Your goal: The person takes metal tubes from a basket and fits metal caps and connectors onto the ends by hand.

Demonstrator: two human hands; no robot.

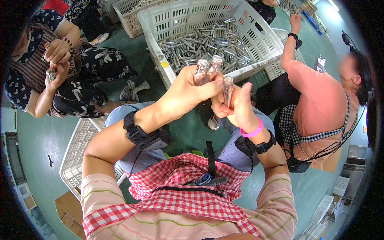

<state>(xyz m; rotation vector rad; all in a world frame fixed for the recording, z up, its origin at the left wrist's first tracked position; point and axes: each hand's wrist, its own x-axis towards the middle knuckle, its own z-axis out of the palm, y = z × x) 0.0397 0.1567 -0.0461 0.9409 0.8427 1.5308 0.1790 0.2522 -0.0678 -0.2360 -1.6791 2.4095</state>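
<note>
My left hand (180, 90) is closed around two shiny, silvery-clear tube-shaped pieces (201, 67), their rounded tops standing up out of the fist. Beside it, my right hand (243, 107) grips one similar slim tube (228, 90) between thumb side and fingers, with its thumb raised. The two hands meet in front of me, above my knees and at the near edge of a large white plastic crate (158, 64). A heap of short silvery tubes (200, 46) lies in that crate. My fingers hide the lower ends of the held pieces.
On the left a person (30, 76) in a striped apron holds small pieces. Close on my right sits another person (320, 96) in a pink top, one arm raised. A white crate (76, 156) and a cardboard box (68, 210) stand at the lower left.
</note>
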